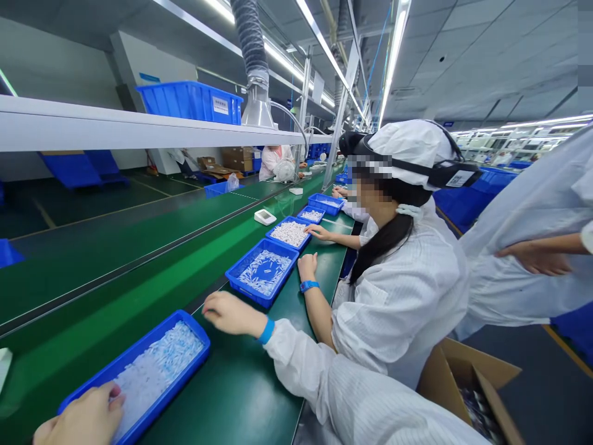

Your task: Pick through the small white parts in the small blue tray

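At the lower left my left hand (86, 415) is over the near end of a long blue tray (202, 352), its fingers curled together at small translucent white pieces (141, 378). What its fingertips hold, if anything, is hidden. Small blue-and-white pieces (180, 343) fill the tray's far half. My right hand (231, 312), with a blue wristband (267, 331), hovers just beyond the tray's far right corner. Its fingers are bent and pressed together, pointing left; whatever may be between them cannot be made out.
Ahead, a second blue tray (234, 279) carries thin white pieces, with more trays beyond. A co-worker (398, 290) in white sits close on my right. The green belt (139, 281) runs along the left. An open cardboard box (433, 374) stands at the lower right.
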A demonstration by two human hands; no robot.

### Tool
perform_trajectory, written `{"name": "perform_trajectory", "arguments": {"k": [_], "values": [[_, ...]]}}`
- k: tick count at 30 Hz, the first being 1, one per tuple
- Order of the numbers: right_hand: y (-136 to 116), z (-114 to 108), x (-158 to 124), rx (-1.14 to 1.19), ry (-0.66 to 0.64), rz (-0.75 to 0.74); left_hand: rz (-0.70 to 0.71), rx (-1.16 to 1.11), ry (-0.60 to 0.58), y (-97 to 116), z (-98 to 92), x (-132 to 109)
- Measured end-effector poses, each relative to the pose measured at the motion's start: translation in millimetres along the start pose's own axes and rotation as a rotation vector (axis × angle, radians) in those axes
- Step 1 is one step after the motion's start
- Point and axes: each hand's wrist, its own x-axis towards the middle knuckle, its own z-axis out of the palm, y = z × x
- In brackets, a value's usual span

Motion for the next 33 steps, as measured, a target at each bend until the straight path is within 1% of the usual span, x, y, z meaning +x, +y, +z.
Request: {"name": "perform_trajectory", "arguments": {"k": [1, 2, 4, 5, 7, 10, 16, 19, 22, 25, 29, 31, 33], "values": [[-10.8, 10.2, 7.4, 0.020, -0.061, -0.085, 0.014, -0.008, -0.008, 3.3, -4.6, -3.0], [-20.8, 20.8, 14.4, 0.018, -0.122, -0.135, 0.026, -0.006, -0.020, 6.7, -9.6, -6.5], [-37.6, 41.2, 26.0, -0.061, -0.249, -0.190, 0.052, 0.014, -0.048, 13.1, -20.1, -14.0], [-44.2, 50.2, 30.7, -0.124, -0.307, -0.198, 0.072, 0.017, -0.060, 15.9, -25.2, -17.4], [-53.5, 63.5, 37.6, -0.231, -0.391, -0.192, 0.115, 0.010, -0.047, 20.4, -33.9, -22.7], [-59.3, 70.2, 42.9, -0.277, -0.425, -0.167, 0.131, -0.016, 0.024, 25.3, -42.3, -26.1], [-56.7, 66.6, 42.1, -0.310, -0.376, -0.197, 0.004, -0.098, 0.137, 33.3, -45.3, -27.4], [-53.1, 68.9, 41.2, -0.326, -0.298, -0.222, -0.004, -0.134, 0.166, 32.5, -42.2, -27.3], [-51.4, 70.5, 42.5, -0.264, -0.207, -0.208, -0.015, -0.165, 0.202, 29.0, -37.8, -26.6], [-53.8, 69.5, 48.6, -0.086, -0.148, -0.177, 0.019, -0.252, 0.260, 27.6, -32.8, -26.1], [-61.5, 71.5, 65.3, 0.257, -0.055, -0.148, 0.041, -0.413, 0.317, 31.5, -24.8, -25.9], [-65.6, 76.5, 74.0, 0.446, -0.028, -0.071, 0.025, -0.473, 0.340, 33.7, -19.8, -25.4], [-69.0, 83.7, 79.7, 0.603, -0.029, 0.030, 0.014, -0.541, 0.360, 34.6, -14.5, -24.2]]}}
